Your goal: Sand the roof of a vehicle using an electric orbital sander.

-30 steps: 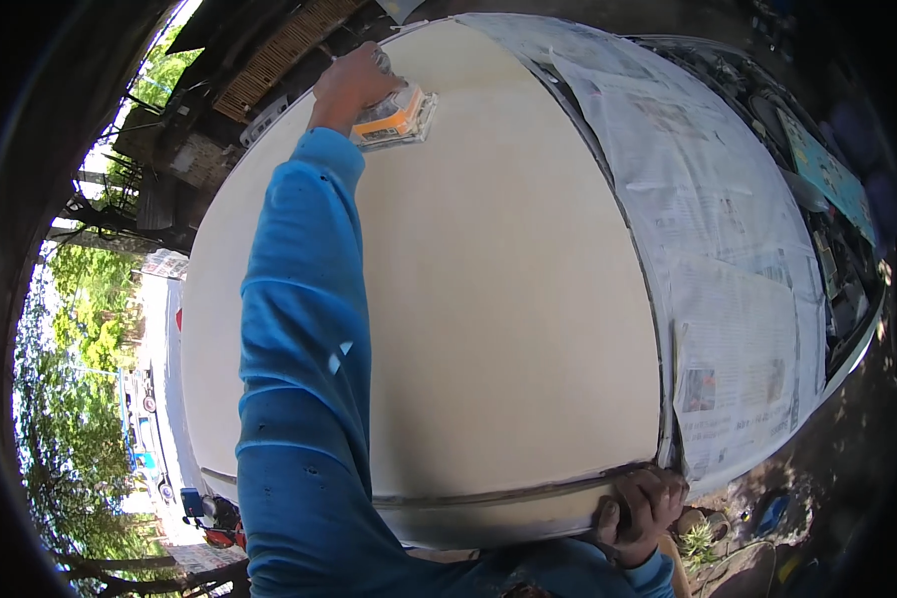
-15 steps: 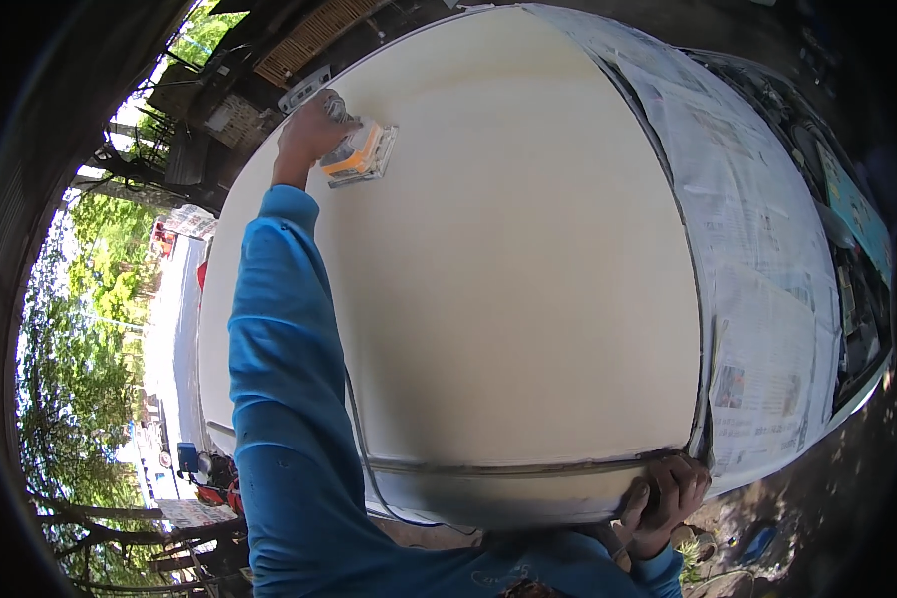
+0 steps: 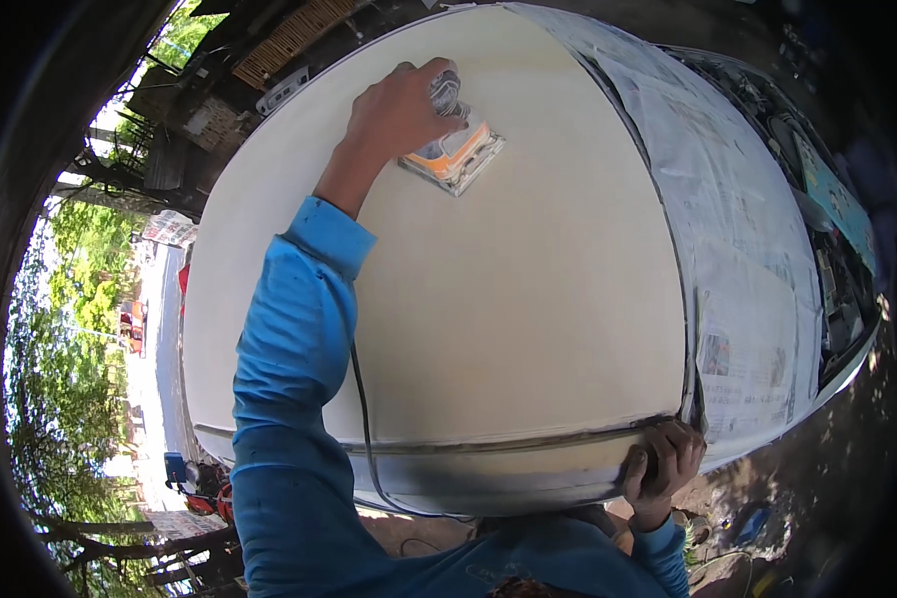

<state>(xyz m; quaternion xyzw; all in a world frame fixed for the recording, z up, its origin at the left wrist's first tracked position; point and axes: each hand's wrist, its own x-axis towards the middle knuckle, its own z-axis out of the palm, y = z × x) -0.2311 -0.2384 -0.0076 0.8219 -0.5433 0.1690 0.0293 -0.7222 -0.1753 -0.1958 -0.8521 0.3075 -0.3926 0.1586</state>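
My left hand point(image 3: 397, 118) grips the rounded knob of an orange and grey power sander point(image 3: 453, 154), whose square base rests on a broad cream-coloured car roof point(image 3: 528, 289) in its upper middle. A black cord point(image 3: 364, 399) runs down beside my blue-sleeved left forearm and over the near edge. My right hand point(image 3: 665, 458) is curled round the near roof rail at the lower right corner, fingers on top, beside the newspaper masking point(image 3: 743, 299) that covers the adjoining sloped section.
An open engine bay point(image 3: 835, 299) with a turquoise board lies at the right. Dark sheds and stacked sticks stand beyond the far edge. At the left are trees, a sunlit strip, a red and black motorcycle point(image 3: 204, 488). Dirt ground with stones lies at lower right.
The sander in my left hand moved toward me and left, then right to its present spot, my elbow bending more. The cord has come into view. My right hand keeps its hold.
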